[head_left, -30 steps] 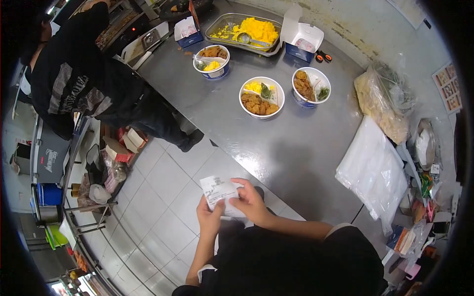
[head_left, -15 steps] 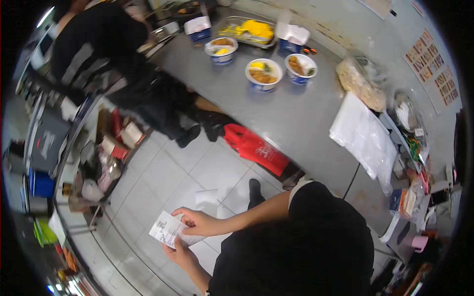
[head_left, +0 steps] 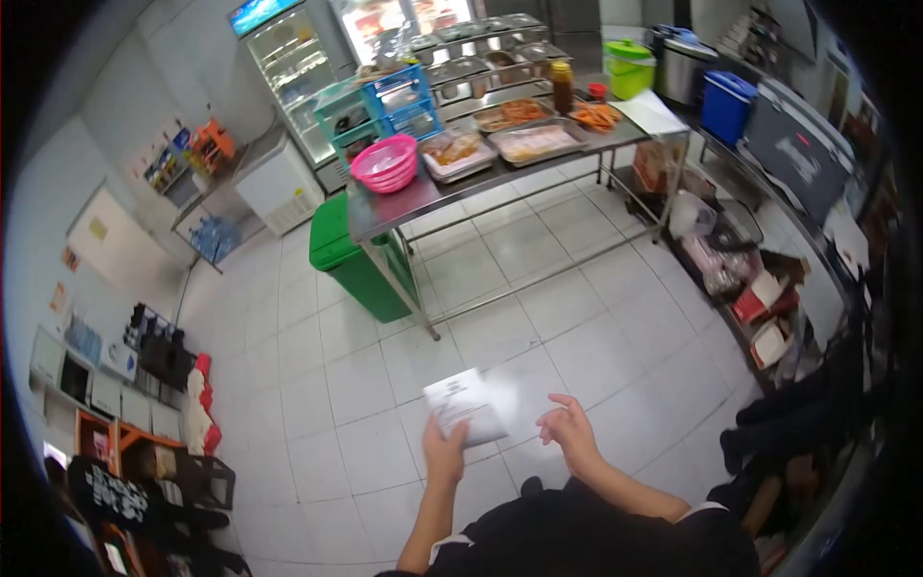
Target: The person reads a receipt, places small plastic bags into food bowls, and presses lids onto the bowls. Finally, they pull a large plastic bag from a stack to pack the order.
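My left hand (head_left: 445,452) grips a white printed receipt (head_left: 467,406) by its lower left edge, thumb on top. The paper is held over the tiled floor, and its print is too blurred to read. My right hand (head_left: 571,435) is just to the right of the receipt, apart from it. Nothing is in that hand; its fingers are loosely bent and spread.
Ahead stands a steel table (head_left: 385,213) with pink baskets (head_left: 386,165), food trays (head_left: 538,141) and a sauce bottle (head_left: 562,88). A green bin (head_left: 361,260) is by its left end. On the right are a low shelf with boxes (head_left: 764,298) and a person's dark-clothed leg (head_left: 784,428).
My view has swung left from the counter with food bowls to the steel table with trays. My right hand has let go of the receipt, leaving it in my left hand.
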`<state>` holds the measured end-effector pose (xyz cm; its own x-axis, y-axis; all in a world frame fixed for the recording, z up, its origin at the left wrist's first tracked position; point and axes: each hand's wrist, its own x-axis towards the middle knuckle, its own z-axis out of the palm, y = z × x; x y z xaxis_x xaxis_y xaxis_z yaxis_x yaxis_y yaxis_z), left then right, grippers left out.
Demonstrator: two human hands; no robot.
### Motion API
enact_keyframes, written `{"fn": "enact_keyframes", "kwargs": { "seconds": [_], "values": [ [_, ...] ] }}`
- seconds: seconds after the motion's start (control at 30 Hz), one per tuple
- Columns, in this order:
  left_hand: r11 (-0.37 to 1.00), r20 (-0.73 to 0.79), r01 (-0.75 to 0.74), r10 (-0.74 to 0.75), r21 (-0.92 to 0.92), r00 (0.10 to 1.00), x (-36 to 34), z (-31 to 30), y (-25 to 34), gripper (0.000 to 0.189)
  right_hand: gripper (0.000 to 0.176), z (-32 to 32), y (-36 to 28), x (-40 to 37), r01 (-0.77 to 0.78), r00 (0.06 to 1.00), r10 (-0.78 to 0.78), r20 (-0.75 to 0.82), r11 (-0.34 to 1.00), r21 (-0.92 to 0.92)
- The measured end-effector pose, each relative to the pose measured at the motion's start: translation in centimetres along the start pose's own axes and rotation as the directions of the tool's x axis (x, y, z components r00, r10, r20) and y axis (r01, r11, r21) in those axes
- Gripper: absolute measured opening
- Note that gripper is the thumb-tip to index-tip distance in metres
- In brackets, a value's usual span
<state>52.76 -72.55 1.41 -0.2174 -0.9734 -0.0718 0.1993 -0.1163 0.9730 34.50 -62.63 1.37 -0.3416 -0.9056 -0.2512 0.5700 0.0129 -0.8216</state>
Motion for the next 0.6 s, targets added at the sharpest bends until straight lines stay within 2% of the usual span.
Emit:
{"fn": "enact_keyframes", "kwargs": {
  "seconds": [0.03,0.1,0.2,0.33,0.43,0.5,0.57,0.6],
  "values": [
    [0.994,-0.074,0.01,-0.018,-0.112,0.997,0.9,-0.8,0.8,0.039,0.036,0.7,0.1,2.5,-0.005,0.999,0.007,0.049,0.999,-0.048],
    [0.974,-0.261,-0.028,-0.032,-0.223,0.965,3.1,-2.8,0.4,0.039,0.032,2.2,0.5,7.7,-0.03,0.993,0.043,0.114,0.993,-0.112],
    [0.945,-0.377,-0.073,-0.055,-0.318,0.924,7.1,-3.8,-0.5,0.038,0.03,4.4,-0.3,14.9,-0.053,0.982,0.078,0.17,0.988,-0.147],
    [0.937,-0.38,-0.058,-0.082,-0.344,0.922,15.8,-2.9,-1.4,0.037,0.02,6.1,-3.7,26.9,0.077,0.981,-0.049,0.185,0.986,-0.149],
    [0.943,-0.361,-0.047,-0.08,-0.331,0.929,23.2,-0.8,0.7,0.037,0.014,6.9,-7.9,38.1,0.274,0.959,-0.249,0.134,0.936,-0.223],
    [0.954,-0.296,-0.036,-0.056,-0.297,0.954,27.8,0.3,2.2,0.037,0.012,8.8,-12.1,45.3,0.35,0.937,-0.332,0.11,0.891,-0.29],
    [0.952,-0.269,-0.047,-0.038,-0.302,0.963,31.7,0.6,2.9,0.038,0.01,10.0,-14.9,54.1,0.427,0.904,-0.384,0.186,0.819,-0.383],
    [0.951,-0.256,-0.048,-0.034,-0.306,0.966,33.1,0.6,3.0,0.038,0.01,10.6,-15.7,58.6,0.423,0.901,-0.405,0.157,0.74,-0.523]
  ]
}}
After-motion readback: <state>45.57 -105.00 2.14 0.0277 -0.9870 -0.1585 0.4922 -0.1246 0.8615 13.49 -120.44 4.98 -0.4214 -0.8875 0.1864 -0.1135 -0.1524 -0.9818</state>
